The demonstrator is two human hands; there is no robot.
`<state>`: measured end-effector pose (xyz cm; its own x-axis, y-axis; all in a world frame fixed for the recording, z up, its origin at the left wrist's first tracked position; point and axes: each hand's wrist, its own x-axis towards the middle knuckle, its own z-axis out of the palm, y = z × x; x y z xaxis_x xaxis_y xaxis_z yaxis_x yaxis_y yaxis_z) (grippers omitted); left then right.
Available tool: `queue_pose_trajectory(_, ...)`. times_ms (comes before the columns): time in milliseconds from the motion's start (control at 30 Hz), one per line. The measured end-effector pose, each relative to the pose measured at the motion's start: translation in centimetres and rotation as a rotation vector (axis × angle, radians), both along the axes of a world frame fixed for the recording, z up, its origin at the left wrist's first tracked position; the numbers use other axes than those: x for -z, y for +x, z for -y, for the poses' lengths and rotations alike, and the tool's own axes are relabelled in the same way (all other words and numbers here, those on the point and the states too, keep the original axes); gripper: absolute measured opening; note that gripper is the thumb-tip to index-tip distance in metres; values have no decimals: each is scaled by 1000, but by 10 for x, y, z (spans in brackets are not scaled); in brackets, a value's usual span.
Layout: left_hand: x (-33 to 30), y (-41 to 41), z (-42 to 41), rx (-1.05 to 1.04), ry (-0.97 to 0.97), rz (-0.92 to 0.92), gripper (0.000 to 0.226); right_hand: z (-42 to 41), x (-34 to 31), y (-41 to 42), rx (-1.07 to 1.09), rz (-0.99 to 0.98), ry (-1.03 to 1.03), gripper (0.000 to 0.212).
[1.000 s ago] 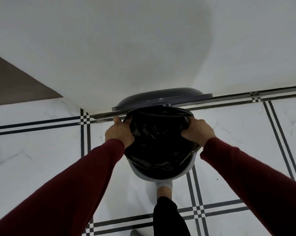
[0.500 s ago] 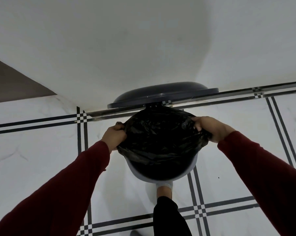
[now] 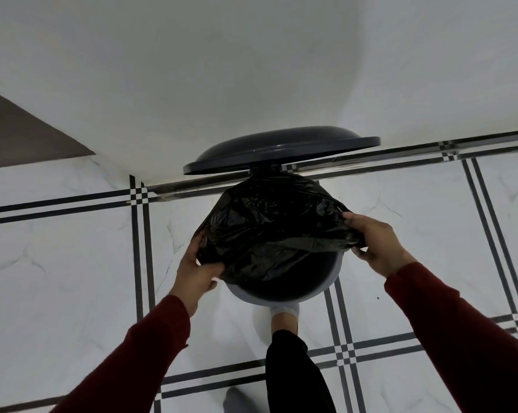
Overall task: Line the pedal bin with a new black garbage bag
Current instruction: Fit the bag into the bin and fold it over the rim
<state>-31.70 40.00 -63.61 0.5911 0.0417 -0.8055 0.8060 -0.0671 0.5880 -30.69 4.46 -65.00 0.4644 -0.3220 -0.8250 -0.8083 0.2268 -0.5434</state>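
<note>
A round pedal bin (image 3: 320,293) with a pale rim stands on the floor against the wall, its dark grey lid (image 3: 281,149) raised. A crumpled black garbage bag (image 3: 269,231) is spread over the back part of the bin's mouth; the front part of the dark inside shows. My left hand (image 3: 198,269) grips the bag's edge at the left side of the rim. At the right side, my right hand (image 3: 377,245) pinches the bag's edge. My foot (image 3: 284,318) in a white sock is at the bin's front base; the pedal is hidden under it.
White marble-look floor tiles (image 3: 73,278) with black stripe borders surround the bin. A white wall (image 3: 222,70) rises directly behind it, and a brown panel (image 3: 19,135) shows at far left. My other foot in a grey sock (image 3: 237,400) stands at the bottom edge.
Both hands have drawn the bag's edge outward and toward me over the rim, stretching it wider. The view has shifted slightly and the lid stays raised.
</note>
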Motion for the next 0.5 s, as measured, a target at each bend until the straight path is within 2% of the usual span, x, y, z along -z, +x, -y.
queue_pose_trajectory(67,-4,-13,8,40,-23,53,95,-7,-6,-13,-9,20,-11,17)
queue_pose_trajectory(167,-4,-27,17,130,9,171,109,-20,-9,-30,-38,58,-22,38)
queue_pose_trajectory(267,-5,-41,20,109,139,230,105,-30,-15,-41,-25,123,42,49)
queue_pose_trajectory(367,-5,-58,20,-39,244,206,76,-27,-17,-50,44,173,176,59)
queue_pose_trajectory(500,0,-79,24,-245,302,137,27,-14,-7,-68,6,62,114,60)
